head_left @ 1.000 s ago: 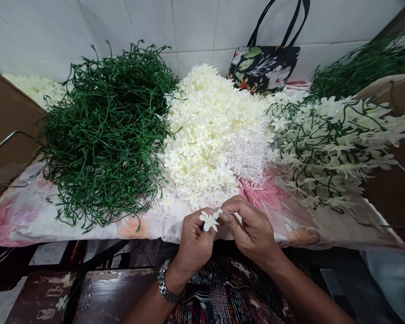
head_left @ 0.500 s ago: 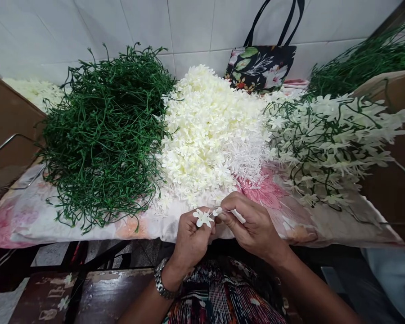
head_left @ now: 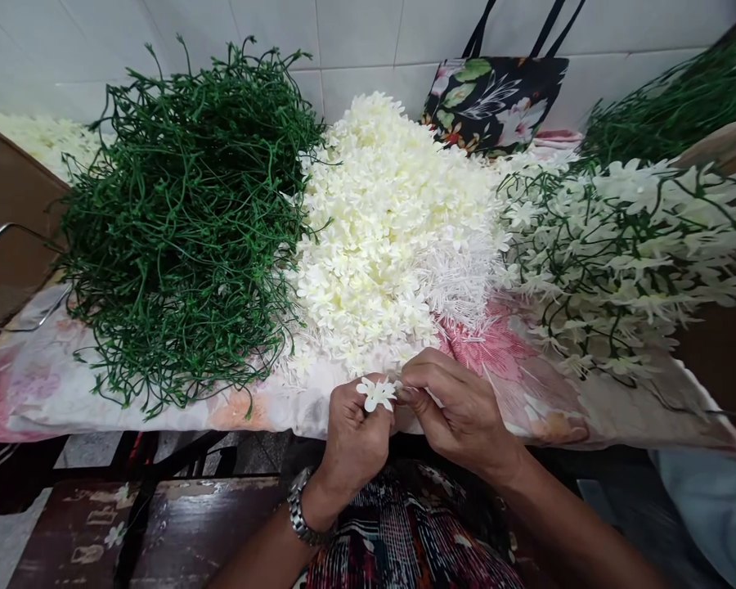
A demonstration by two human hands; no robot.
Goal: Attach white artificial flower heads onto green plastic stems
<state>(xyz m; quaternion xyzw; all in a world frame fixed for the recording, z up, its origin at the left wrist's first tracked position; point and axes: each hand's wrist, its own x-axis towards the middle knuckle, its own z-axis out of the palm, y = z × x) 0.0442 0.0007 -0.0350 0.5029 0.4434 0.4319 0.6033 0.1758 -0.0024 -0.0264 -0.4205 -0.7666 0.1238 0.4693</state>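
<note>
White blossom (head_left: 377,394) pinched in left hand (head_left: 359,429), right hand (head_left: 457,409) pinched, contents unclear — frame-right sprays (head_left: 635,266) look done, upper-left stems (head_left: 187,221) don't.

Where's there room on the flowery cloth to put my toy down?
The cloth shows bare in two spots: between the right hand and the stemmed white flowers, and at the front-left corner, beside the green stems. Farther back it's crowded, with loose white blossoms heaped between those two piles.
</note>
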